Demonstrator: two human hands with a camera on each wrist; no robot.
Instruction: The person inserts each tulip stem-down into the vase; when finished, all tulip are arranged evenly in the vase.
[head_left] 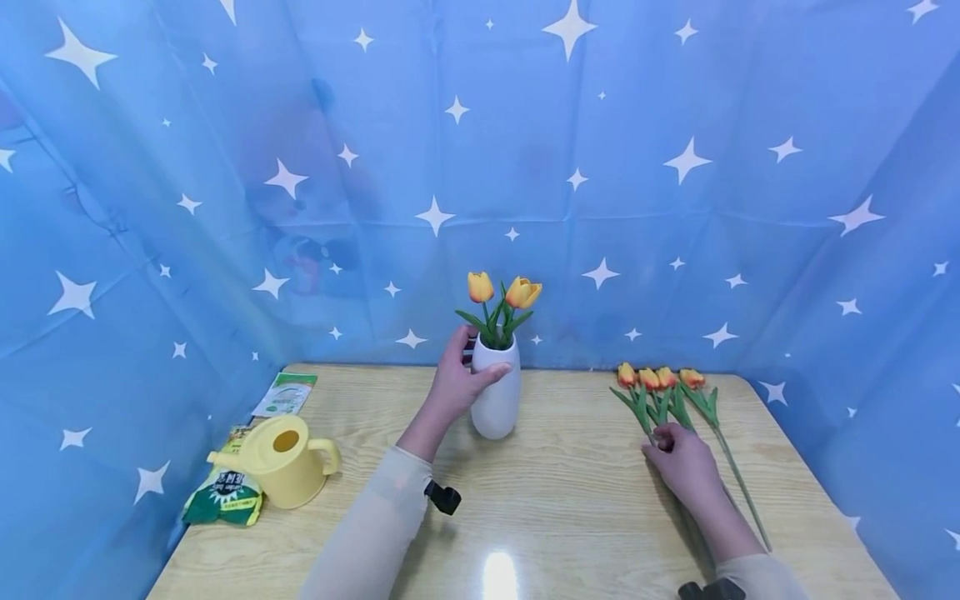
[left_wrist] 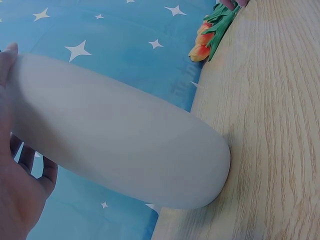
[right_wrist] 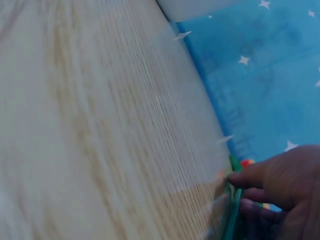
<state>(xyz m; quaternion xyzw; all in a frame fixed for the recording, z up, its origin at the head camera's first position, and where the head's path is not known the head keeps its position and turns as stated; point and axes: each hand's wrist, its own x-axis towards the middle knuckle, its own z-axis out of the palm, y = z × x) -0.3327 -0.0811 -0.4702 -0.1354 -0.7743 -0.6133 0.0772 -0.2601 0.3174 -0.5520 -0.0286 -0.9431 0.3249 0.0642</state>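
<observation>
- Head view: the white vase (head_left: 497,408) stands upright on the wooden table (head_left: 570,500), two yellow-orange tulips (head_left: 522,293) rising from its mouth.
- The left hand (head_left: 456,382) grips the vase from its left side, near the top, thumb across the near face and fingers behind.
- Well to the right of the vase lie four tulips (head_left: 666,378), heads toward the starry blue curtain (head_left: 375,142) behind the vase; the rightmost stem lies a little apart.
- Also right of the vase, the right hand (head_left: 686,462) pinches at a stem of these tulips, just below the leaves.
- Well left of the vase sit a yellow watering can (head_left: 294,475), a green bag (head_left: 225,500) beside it and a flat packet (head_left: 285,394) farther back.
- Left wrist view: the hand holds the vase near its upper end; its base meets the table, with tulip heads beyond it.
- Right wrist view, blurred: thumb and fingertips pinch a green stem, well apart from the vase at the top edge.
</observation>
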